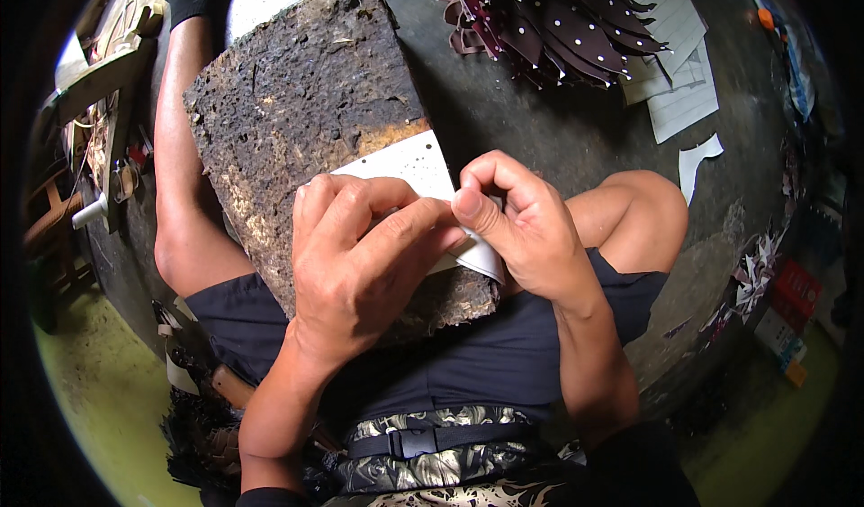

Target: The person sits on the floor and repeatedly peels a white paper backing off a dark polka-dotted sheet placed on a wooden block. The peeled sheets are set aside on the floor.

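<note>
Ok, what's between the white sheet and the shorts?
In the head view, the near end of the rough slab lies between the white sheet and the shorts; the left hand covers part of that stretch.

Right knee (pixel 646 203) obstructs; room lies forward over block (pixel 301 80)

Seen from above, a seated person's left hand (pixel 346 255) and right hand (pixel 531 233) meet over a white sheet (pixel 409 163) on a rough, pitted block (pixel 297 102); dark polka-dot strips (pixel 567 26) lie beyond.
</note>
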Available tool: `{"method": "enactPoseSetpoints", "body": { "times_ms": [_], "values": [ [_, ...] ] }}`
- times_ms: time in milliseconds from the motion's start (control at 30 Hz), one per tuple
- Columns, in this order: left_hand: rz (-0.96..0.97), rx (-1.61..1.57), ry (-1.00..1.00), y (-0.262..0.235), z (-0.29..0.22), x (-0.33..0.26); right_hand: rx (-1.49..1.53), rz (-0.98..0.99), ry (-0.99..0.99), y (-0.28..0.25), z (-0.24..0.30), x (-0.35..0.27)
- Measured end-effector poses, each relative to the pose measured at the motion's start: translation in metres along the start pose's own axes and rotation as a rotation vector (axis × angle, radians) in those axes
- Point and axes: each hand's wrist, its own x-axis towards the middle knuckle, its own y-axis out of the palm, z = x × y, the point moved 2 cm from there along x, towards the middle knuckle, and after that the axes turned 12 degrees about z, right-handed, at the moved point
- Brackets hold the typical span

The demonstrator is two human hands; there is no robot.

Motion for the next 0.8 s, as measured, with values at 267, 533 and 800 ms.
{"method": "enactPoseSetpoints", "body": {
  "times_ms": [267, 533, 800],
  "values": [
    [-0.007, -0.026, 0.003, -0.003, 0.001, 0.001, 0.313, 0.052, 0.014, -0.001, -0.007, -0.001],
    [0.003, -0.027, 0.0, -0.003, 0.001, -0.001, 0.259, 0.076, -0.053, 0.001, -0.006, 0.001],
    [-0.023, 0.003, 0.024, 0.0, 0.002, -0.005, 0.317, 0.042, -0.016, 0.002, -0.014, -0.002]
  ]
}}
